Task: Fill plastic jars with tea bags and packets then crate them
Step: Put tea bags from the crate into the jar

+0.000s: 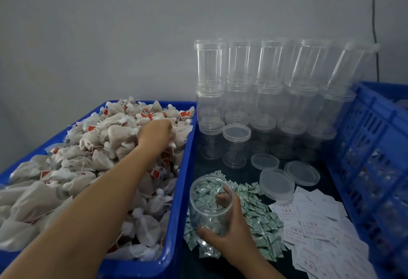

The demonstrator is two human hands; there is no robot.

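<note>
- At near centre, right hand (229, 230) wrapped round open plastic jar (210, 208), thumb on near side, fingers curled round far side; jar tilted, mouth facing far-left toward the tray.
- Inside jar: cannot tell whether anything is in it; green shapes seen through the wall may just be the pile under it.
- Under and beside jar, pile of green packets (258, 219) loose on dark table (242, 168).
- At left, blue tray (176, 223) heaped with tea bags (88, 157), strings and red tags tangled all over.
- Left hand (156, 134) reaching far into the heap, fingers curled down among the bags; cannot tell if clamped on any, fingertips hidden.
- At far right of tray, stacked empty jars (265, 93), two tiers, some leaning right; loose lids (287, 175) just near of them.
- At near right, white paper slips (320, 230) scattered; blue crate (375, 146) along right edge.
- Judged step: grabbing bags to drop into the held jar; filling barely begun.
- Risk: tangled strings dragging extra bags out over tray rim onto packets.
- Risk: tilted jar held one-handed, smooth wall, could slip or roll on the loose packets.
- Risk: wrong bag count from a blind grab.
- Risk: elbow or jar bumping the leaning stack, toppling it.
</note>
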